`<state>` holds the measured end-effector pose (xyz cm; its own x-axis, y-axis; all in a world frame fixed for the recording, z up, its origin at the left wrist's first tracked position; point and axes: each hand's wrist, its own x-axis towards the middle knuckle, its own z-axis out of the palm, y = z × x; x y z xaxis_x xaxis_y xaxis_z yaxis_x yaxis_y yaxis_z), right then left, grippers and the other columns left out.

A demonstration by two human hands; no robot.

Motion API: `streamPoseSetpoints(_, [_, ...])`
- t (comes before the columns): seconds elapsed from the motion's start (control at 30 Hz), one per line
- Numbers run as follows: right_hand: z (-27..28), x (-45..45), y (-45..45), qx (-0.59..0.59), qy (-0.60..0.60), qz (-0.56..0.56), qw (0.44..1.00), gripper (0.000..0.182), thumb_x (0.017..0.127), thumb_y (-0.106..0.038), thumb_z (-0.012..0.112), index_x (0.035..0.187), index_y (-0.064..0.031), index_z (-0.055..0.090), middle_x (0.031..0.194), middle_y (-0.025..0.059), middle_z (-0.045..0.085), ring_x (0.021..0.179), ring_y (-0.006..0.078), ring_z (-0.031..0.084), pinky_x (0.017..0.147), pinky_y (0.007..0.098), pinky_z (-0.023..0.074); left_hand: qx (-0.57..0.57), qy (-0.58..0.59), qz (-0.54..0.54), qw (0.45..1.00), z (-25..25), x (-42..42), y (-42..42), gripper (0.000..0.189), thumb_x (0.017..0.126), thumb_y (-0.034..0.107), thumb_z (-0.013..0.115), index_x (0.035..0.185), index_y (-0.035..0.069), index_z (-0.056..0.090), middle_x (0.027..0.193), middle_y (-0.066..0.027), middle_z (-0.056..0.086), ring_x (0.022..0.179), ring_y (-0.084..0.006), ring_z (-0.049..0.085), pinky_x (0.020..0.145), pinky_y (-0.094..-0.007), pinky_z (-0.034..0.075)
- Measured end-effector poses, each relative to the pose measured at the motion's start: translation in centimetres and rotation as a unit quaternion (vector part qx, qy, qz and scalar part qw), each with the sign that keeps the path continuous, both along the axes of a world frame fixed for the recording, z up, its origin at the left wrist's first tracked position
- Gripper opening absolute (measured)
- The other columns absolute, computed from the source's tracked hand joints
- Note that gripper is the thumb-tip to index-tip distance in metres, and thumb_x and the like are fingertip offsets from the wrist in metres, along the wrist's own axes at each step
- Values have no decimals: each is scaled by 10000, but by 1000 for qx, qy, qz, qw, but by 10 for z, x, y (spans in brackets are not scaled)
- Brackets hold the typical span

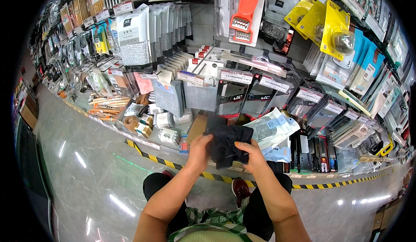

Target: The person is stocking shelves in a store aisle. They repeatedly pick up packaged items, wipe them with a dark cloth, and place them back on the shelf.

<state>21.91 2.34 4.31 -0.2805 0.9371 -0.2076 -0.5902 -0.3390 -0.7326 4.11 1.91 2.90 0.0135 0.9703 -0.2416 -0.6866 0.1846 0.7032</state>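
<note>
A crumpled dark cloth (230, 146) is stretched between my two hands, in front of the lower shelf. My left hand (199, 152) grips its left edge, thumb on top. On the other side my right hand (253, 156) pinches the cloth with the thumb laid over it; those fingers are mostly hidden beneath. Just beyond my right hand, packaged scouring pads (269, 128) in white and clear plastic lie on the shelf. A brown cardboard piece (197, 125) stands behind my left hand. Black-framed packages (231, 100) hang past the cloth.
Packs of silvery scrub cloths (135, 37) hang at upper left. A red peeler (248, 6) hangs on a card above, near yellow-carded scrubbers (338, 31). Wooden-handled goods (109, 105) lie at left on the bottom shelf. Black-and-yellow tape (169, 164) runs along the floor at the shelf's foot.
</note>
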Motion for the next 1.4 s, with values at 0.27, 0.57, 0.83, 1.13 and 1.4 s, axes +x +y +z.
streamPoseSetpoints(0.27, [9,1,-1,-23,-81,-4,996,371,709,-17,621,1072,36,563,979,116,630,884,230,620,808,354,497,-6,6,7,1000,2,-1,0,213,848,122,555,1015,-8,580,957,-77,627,865,-169,585,765,-281,445])
streamPoseSetpoints(0.57, [3,3,1,-12,-138,-24,990,329,724,-26,607,1047,30,585,961,98,631,859,211,613,793,337,488,-7,13,32,999,5,1,-2,212,840,111,557,1004,-21,586,949,-79,630,857,-164,587,757,-276,451])
streamPoseSetpoints(0.83, [-2,4,5,8,-113,-86,990,278,770,-30,567,1044,15,584,942,86,630,824,198,624,740,321,515,51,106,63,991,-14,-1,4,284,850,146,564,1111,36,546,997,-68,586,917,-167,571,714,-303,473])
streamPoseSetpoints(1.13, [-5,13,11,16,-81,-121,989,281,752,-48,567,1031,-16,579,926,87,617,827,218,601,705,358,496,227,491,83,837,-15,14,-9,514,824,130,635,1281,27,423,1171,-114,501,1007,-186,514,758,-285,458])
streamPoseSetpoints(1.4, [12,16,2,37,101,-63,992,415,671,-53,492,1072,30,558,1026,143,613,933,322,599,828,431,495,0,134,-48,990,-24,6,1,520,946,415,409,1344,81,390,1135,-76,567,917,-151,529,749,-281,432])
